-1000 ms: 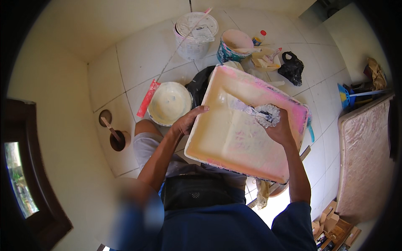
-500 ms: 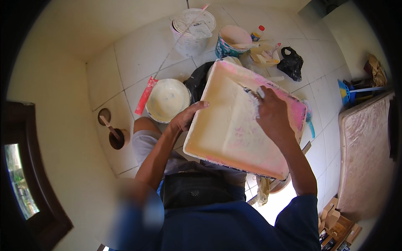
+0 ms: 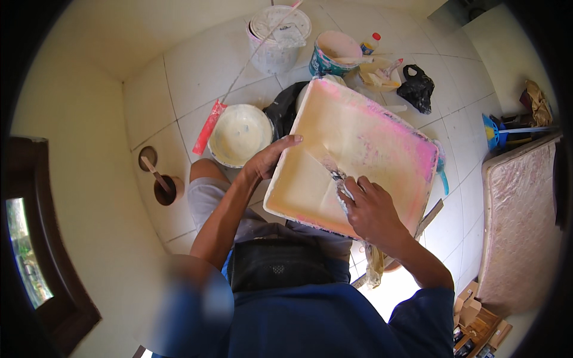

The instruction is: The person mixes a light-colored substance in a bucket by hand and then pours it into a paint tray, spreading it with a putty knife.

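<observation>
My left hand grips the left wall of a large paint tray, its thumb over the rim. The tray is tilted above my lap, coated in cream paint with pink stains along the far and right sides. My right hand is over the tray, its fingers closed around a paint-caked putty knife. The tool's flat end points up and left, close to the tray's inner surface; whether it touches I cannot tell. Just left of the tray stands a round tub of cream paint.
A red-headed roller with a long pole leans by the tub. Beyond are a lidded white bucket, a green bucket, a small bottle and a black plastic bag. A brown pot stands at left, a mattress at right.
My right hand has drawn the putty knife toward me and left, from the tray's far part to its middle. The left hand keeps its hold, and the tray has shifted only slightly.
</observation>
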### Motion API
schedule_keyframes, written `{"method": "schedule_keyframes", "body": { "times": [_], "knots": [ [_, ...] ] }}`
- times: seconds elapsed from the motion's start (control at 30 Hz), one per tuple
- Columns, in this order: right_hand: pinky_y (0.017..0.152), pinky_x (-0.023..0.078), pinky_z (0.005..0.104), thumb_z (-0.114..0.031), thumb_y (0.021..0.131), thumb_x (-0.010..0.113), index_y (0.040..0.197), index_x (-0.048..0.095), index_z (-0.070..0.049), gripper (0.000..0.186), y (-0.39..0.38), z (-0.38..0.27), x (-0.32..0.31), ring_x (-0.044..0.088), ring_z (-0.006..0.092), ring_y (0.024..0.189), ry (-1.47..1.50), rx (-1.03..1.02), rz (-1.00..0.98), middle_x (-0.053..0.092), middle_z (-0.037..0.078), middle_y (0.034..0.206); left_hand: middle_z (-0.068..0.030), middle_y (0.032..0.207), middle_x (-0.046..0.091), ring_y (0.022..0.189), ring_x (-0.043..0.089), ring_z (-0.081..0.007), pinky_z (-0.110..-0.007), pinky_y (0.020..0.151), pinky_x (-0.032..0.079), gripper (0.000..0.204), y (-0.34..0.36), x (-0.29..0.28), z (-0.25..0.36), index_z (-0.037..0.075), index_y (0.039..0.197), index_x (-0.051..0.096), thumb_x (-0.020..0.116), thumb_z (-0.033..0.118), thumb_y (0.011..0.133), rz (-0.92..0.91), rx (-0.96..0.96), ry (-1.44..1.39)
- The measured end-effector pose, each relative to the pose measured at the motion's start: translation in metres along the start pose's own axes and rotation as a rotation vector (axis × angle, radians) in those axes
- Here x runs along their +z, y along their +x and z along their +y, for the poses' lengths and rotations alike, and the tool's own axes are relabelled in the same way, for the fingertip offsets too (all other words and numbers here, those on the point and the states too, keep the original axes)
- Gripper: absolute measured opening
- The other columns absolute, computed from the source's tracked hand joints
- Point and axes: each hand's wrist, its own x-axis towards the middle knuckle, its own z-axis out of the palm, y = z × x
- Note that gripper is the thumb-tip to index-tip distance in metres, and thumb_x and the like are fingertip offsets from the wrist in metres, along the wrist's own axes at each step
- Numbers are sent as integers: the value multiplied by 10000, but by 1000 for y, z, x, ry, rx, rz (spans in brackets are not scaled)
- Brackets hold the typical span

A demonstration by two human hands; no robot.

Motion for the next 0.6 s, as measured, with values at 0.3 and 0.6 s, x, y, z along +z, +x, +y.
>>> {"method": "schedule_keyframes", "body": {
  "times": [0.3, 0.6],
  "knots": [
    [722, 484, 338, -13, 679, 661, 958, 613, -22, 283, -42, 45, 24, 604, 227, 817, 865, 732, 365, 607, 127, 901, -157, 1156, 528, 1008, 553, -230, -342, 874, 449, 683, 3, -1, -2, 15, 1248, 421, 601, 466, 767, 25, 34, 4],
    [726, 491, 254, -5, 718, 692, 940, 590, 28, 246, -56, 45, 64, 612, 155, 803, 1118, 717, 381, 632, 99, 874, -130, 1113, 543, 981, 558, -201, -327, 840, 467, 622, 2, 2, -1, 24, 1219, 440, 575, 458, 795, 19, 38, 6]
  ]
}}
